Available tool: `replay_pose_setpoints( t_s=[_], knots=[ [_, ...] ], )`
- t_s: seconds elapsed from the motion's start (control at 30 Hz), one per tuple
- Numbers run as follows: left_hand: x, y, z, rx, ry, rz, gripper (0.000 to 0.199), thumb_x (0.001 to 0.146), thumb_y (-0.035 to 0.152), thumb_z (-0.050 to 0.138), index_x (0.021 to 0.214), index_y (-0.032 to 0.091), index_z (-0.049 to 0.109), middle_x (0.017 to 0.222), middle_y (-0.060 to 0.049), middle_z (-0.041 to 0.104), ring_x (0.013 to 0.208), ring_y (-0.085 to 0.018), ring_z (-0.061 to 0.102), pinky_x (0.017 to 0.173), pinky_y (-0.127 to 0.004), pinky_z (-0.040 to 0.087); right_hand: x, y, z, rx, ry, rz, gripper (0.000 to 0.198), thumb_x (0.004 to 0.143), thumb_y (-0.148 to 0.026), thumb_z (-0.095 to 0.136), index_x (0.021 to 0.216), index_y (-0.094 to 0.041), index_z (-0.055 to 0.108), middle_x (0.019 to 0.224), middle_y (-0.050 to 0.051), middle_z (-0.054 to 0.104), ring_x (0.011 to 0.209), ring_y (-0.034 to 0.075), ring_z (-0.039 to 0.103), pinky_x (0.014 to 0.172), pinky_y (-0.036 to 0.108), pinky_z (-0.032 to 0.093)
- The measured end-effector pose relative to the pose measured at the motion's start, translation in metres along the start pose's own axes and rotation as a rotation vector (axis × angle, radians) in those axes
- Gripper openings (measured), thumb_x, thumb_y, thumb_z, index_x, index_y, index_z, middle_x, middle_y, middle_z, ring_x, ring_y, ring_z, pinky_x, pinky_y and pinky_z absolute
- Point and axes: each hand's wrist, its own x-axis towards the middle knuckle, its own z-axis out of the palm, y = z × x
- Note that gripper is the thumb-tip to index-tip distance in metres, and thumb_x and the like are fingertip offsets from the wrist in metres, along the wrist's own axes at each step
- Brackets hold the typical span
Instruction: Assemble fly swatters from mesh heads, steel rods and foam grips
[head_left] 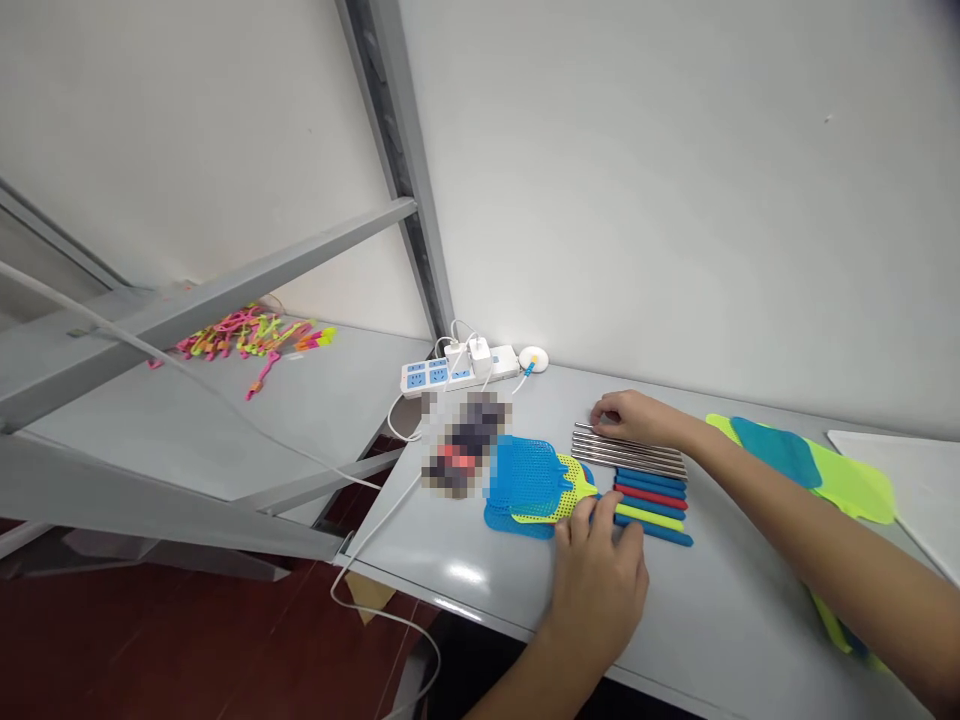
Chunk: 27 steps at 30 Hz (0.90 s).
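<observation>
Mesh fly swatter heads lie stacked on the table, a blue head (526,475) on top and a yellow head (576,486) partly under it. My left hand (600,560) rests at their neck end, its fingers curled down over the yellow one's narrow tip; the fingertips are partly hidden. Beyond it, a row of thin metal rods (637,458) lies side by side. My right hand (626,415) is at the far edge of that row, fingers pinched on a metal rod (583,426). Between the hands are coloured tube handles, blue, a red handle (649,497) and a yellow handle (652,517).
A white power strip (439,375) with plugged chargers and a round white device (533,360) sit by the wall. Yellow and blue swatter pieces (817,465) lie at right, beside a white tray (900,460). Colourful stringy items (247,335) lie on the left table, behind a grey metal frame (300,250).
</observation>
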Motion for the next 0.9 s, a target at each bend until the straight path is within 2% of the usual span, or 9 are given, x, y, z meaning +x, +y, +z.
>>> replay_pose_setpoints(
  t_s=[0.1, 0.23, 0.4, 0.5, 0.6, 0.67, 0.73, 0.9],
  knots=[
    [0.001, 0.000, 0.003, 0.026, 0.008, -0.023, 0.016, 0.085, 0.021, 0.060, 0.099, 0.025, 0.063, 0.142, -0.003, 0.048, 0.118, -0.030, 0.046, 0.084, -0.048, 0.046, 0.001, -0.005, 0.003, -0.059, 0.056, 0.010, 0.009, 0.075, -0.024, 0.063, 0.079, -0.021, 0.070, 0.077, 0.003, 0.066, 0.065, 0.016, 0.055, 0.060, 0.026, 0.037],
    [0.001, 0.001, 0.004, 0.032, 0.017, -0.023, 0.015, 0.084, 0.019, 0.061, 0.097, 0.025, 0.064, 0.139, -0.004, 0.050, 0.117, -0.031, 0.046, 0.084, -0.049, 0.046, -0.011, -0.011, -0.002, -0.135, 0.220, 0.063, 0.004, 0.075, -0.016, 0.063, 0.076, -0.019, 0.065, 0.083, 0.007, 0.064, 0.071, 0.019, 0.059, 0.066, 0.028, 0.040],
    [0.003, 0.002, 0.001, 0.016, -0.004, -0.040, 0.024, 0.085, 0.021, 0.059, 0.108, 0.026, 0.061, 0.139, -0.003, 0.050, 0.119, -0.031, 0.045, 0.087, -0.052, 0.045, -0.069, -0.029, -0.030, -0.135, 0.530, 0.155, 0.011, 0.087, -0.022, 0.052, 0.095, -0.019, 0.058, 0.099, 0.009, 0.061, 0.080, 0.020, 0.063, 0.072, 0.033, 0.046],
    [0.004, 0.003, 0.001, 0.037, -0.004, -0.047, 0.029, 0.085, 0.023, 0.060, 0.114, 0.026, 0.060, 0.140, -0.005, 0.050, 0.119, -0.032, 0.045, 0.085, -0.052, 0.045, -0.119, -0.055, -0.035, 0.186, 0.924, 0.164, 0.008, 0.084, -0.025, 0.060, 0.091, -0.024, 0.055, 0.087, 0.001, 0.061, 0.082, 0.021, 0.067, 0.072, 0.033, 0.050],
    [0.003, 0.003, 0.003, 0.066, 0.027, -0.018, 0.022, 0.086, 0.023, 0.059, 0.107, 0.026, 0.062, 0.141, -0.005, 0.050, 0.120, -0.033, 0.045, 0.084, -0.052, 0.045, -0.160, -0.084, -0.020, 0.513, 1.302, 0.184, 0.009, 0.084, -0.027, 0.063, 0.091, -0.026, 0.058, 0.083, -0.001, 0.058, 0.073, 0.021, 0.070, 0.073, 0.038, 0.054],
    [0.001, 0.002, 0.004, 0.083, 0.057, 0.007, 0.014, 0.087, 0.021, 0.059, 0.099, 0.025, 0.064, 0.140, -0.005, 0.051, 0.121, -0.034, 0.045, 0.084, -0.051, 0.044, -0.180, -0.097, -0.001, 0.686, 1.416, 0.203, 0.010, 0.082, -0.030, 0.066, 0.090, -0.026, 0.060, 0.089, -0.001, 0.058, 0.071, 0.021, 0.071, 0.076, 0.043, 0.056],
    [-0.001, 0.002, 0.005, 0.099, 0.082, 0.016, 0.011, 0.085, 0.021, 0.060, 0.096, 0.024, 0.064, 0.138, -0.006, 0.052, 0.120, -0.034, 0.045, 0.084, -0.051, 0.044, -0.195, -0.101, 0.018, 0.812, 1.456, 0.254, 0.012, 0.080, -0.032, 0.068, 0.086, -0.026, 0.061, 0.091, -0.001, 0.059, 0.070, 0.021, 0.071, 0.079, 0.048, 0.057],
    [-0.001, 0.003, 0.003, 0.123, 0.063, -0.004, 0.023, 0.085, 0.022, 0.061, 0.107, 0.024, 0.063, 0.136, -0.008, 0.053, 0.120, -0.036, 0.045, 0.084, -0.053, 0.045, -0.231, -0.094, 0.046, 1.002, 1.598, 0.438, 0.008, 0.080, -0.026, 0.067, 0.083, -0.023, 0.060, 0.084, -0.001, 0.064, 0.069, 0.020, 0.071, 0.086, 0.051, 0.056]
  ],
)
